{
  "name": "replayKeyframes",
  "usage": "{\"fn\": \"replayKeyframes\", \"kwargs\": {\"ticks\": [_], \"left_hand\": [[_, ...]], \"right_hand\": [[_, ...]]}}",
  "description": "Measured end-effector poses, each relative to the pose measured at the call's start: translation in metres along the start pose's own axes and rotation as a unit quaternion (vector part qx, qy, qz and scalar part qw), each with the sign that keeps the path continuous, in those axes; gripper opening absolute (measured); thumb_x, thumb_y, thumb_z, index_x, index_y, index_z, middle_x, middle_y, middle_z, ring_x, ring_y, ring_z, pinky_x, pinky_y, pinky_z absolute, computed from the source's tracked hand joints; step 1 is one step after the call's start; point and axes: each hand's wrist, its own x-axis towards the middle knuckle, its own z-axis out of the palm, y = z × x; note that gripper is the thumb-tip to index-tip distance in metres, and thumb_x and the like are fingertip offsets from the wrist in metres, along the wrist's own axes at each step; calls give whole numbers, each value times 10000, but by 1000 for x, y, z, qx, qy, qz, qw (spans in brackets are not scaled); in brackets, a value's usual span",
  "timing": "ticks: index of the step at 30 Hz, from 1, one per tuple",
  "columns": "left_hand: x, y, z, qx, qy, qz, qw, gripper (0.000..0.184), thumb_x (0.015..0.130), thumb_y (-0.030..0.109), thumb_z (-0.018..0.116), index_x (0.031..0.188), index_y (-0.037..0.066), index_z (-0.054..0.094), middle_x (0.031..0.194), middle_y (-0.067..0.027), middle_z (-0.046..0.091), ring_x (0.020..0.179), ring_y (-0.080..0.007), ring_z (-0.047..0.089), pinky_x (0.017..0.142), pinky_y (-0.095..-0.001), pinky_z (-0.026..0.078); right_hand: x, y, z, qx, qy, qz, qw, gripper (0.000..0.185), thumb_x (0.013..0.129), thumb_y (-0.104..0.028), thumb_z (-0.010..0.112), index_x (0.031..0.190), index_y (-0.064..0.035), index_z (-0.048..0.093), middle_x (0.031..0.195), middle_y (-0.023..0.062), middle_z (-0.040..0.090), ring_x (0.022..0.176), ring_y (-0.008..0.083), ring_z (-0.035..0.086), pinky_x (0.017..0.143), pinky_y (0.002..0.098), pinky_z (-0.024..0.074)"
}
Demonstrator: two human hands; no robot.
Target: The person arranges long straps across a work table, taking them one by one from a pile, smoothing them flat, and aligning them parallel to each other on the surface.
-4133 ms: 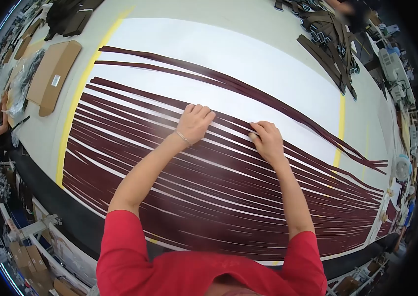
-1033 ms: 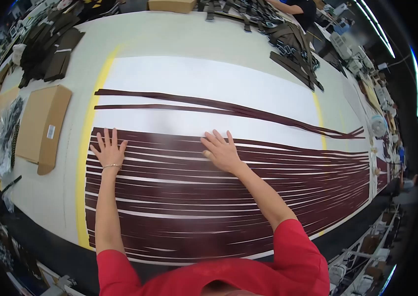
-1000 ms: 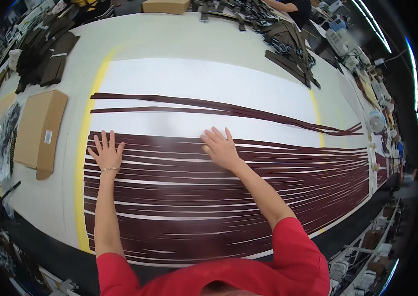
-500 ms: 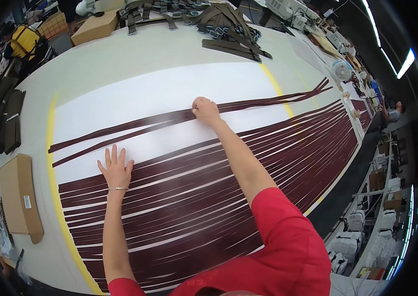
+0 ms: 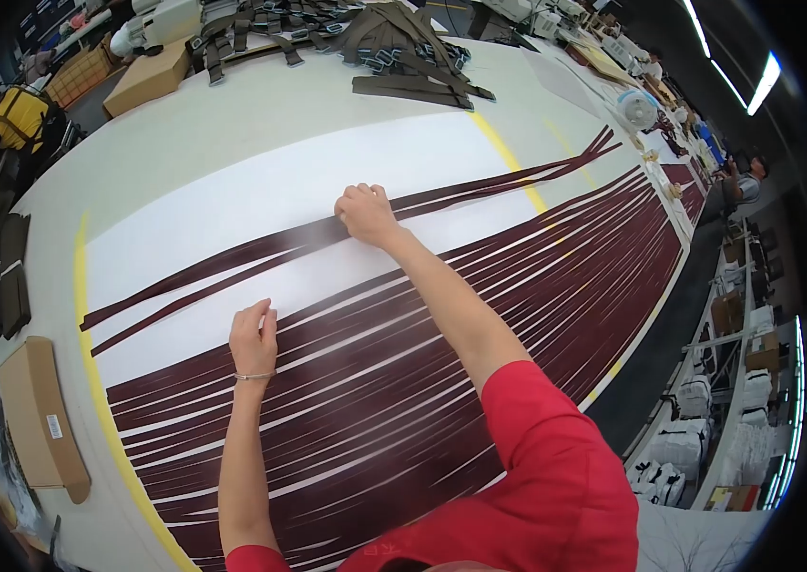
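Two or so long maroon webbing strips (image 5: 304, 234) run across the white sheet (image 5: 260, 181), their left ends parted and their right ends crossing. My right hand (image 5: 365, 215) is closed over these strips near their middle, fingers bent around them. Below lies a wide spread of many maroon strips (image 5: 365, 400), side by side with thin white gaps, fanning together toward the right. My left hand (image 5: 254, 339), with a bracelet at the wrist, is over the upper edge of that spread. Its fingers are extended close together, thumb slightly apart, and nothing shows in it.
Yellow tape lines (image 5: 81, 276) mark the sheet's sides. Dark straps with buckles (image 5: 394, 43) are heaped at the table's far edge, near a carton (image 5: 148, 78). On the left are a cardboard box (image 5: 41, 419) and dark fabric bundles (image 5: 12, 276). A person (image 5: 746, 181) is at the far right.
My left hand has moved right, its spread fingers drawing together. My right hand stays on the strips, which bow slightly more at the left. The whole view has shifted a little.
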Motion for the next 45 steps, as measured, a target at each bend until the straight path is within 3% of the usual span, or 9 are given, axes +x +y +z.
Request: {"fn": "replayKeyframes", "kwargs": {"ticks": [4,10,21,26,31,34,39,43,45], "left_hand": [[16,19,28,-457,-100,-214,857,384,883,201,548,1214,14,488,1241,-103,511,1175,-248,438,959,-397,374],[58,34,67,-783,18,-200,588,326,881,233,566,1122,24,498,1203,-180,505,1186,-298,426,994,-464,358],[30,-105,-151,-688,399,-81,600,159,901,142,521,933,-14,516,950,-162,575,861,-276,574,814,-425,504],[-5,-162,-200,-585,463,-210,631,103,893,51,491,921,-49,491,879,-202,578,804,-298,588,756,-447,522],[-28,-149,-219,-185,373,-400,816,333,786,202,679,969,-37,535,860,-183,595,818,-294,606,698,-424,501],[-36,-133,-208,274,425,-290,813,342,796,248,645,1003,-8,553,941,-180,598,880,-310,590,753,-408,479],[-23,-74,-92,355,279,43,891,340,754,236,659,1010,31,569,1055,-119,584,1002,-293,532,843,-400,419],[-2,17,19,309,75,65,946,548,853,427,513,1265,73,451,1376,-120,383,1306,-288,296,1053,-472,226],[7,43,71,287,112,147,940,616,796,464,568,1252,65,458,1335,-127,417,1275,-303,326,1008,-531,264]], "right_hand": [[3,-16,-51,298,-175,113,932,99,822,-142,521,840,-66,582,737,24,582,703,174,564,624,318,428],[-19,-21,-54,451,-348,156,807,144,828,-184,521,809,-55,582,621,-16,496,552,63,430,484,218,349],[-55,17,-22,360,-269,226,864,93,769,-101,591,778,-8,598,619,-3,516,547,68,452,477,214,356],[-66,29,-23,335,-254,242,874,95,755,-94,616,708,-38,556,579,-16,498,494,60,437,443,208,344],[-63,25,-31,314,-275,245,875,116,757,-90,620,691,-44,535,540,-25,481,448,54,420,402,204,319],[-64,29,-31,318,-284,247,870,119,760,-91,620,696,-46,531,538,-23,480,439,53,420,391,198,312],[-64,35,-32,351,-312,240,850,104,784,-101,604,723,-56,533,545,-29,482,443,49,423,392,195,326],[-65,36,-33,354,-317,219,852,98,791,-101,597,729,-54,537,554,-35,477,460,46,419,406,192,330],[-67,34,-33,344,-312,200,863,115,777,-131,612,741,-34,561,561,2,506,474,83,447,426,237,353]]}}
